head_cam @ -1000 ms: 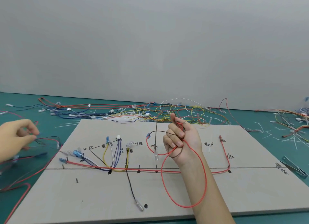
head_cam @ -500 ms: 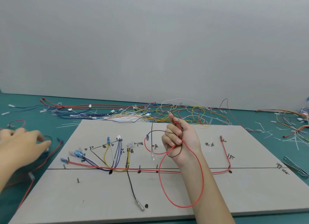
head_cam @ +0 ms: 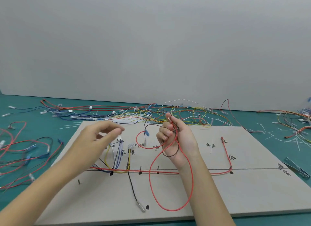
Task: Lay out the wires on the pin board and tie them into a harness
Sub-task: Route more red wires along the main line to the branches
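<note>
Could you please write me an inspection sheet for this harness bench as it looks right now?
Surface: teal table bearing a grey pin board.
Job's things: routed wires lie along the board's drawn line; yellow, white and blue branches rise at its left.
Clutter: cut cable-tie scraps on the table at right.
Hands: right hand grips a red wire loop and a brown wire; left hand hovers above the board, holding nothing.
Cables: loose wire pile behind the board; more at left.
Surroundings: plain grey wall.
</note>
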{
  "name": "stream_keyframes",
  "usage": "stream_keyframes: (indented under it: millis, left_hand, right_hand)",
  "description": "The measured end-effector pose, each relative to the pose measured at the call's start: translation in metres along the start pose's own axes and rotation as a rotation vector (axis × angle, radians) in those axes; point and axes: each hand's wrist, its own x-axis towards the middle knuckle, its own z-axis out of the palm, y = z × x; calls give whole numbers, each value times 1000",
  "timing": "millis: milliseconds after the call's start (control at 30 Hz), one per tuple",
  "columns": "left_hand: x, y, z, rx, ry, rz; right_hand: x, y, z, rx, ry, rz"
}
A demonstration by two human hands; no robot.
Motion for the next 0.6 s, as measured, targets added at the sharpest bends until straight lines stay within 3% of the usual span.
stream_keyframes:
  millis: [267, 433, 600]
  left_hand:
    - [4, 17, 44, -14, 17, 139]
    - [9, 16, 47, -369, 77, -193]
    - [5, 11, 38, -631, -117, -531]
  right_hand:
    - [-3, 5, 6, -34, -134, 56]
    - [-6, 5, 6, -46, -232, 63]
    - [-9, 8, 8, -111, -327, 69]
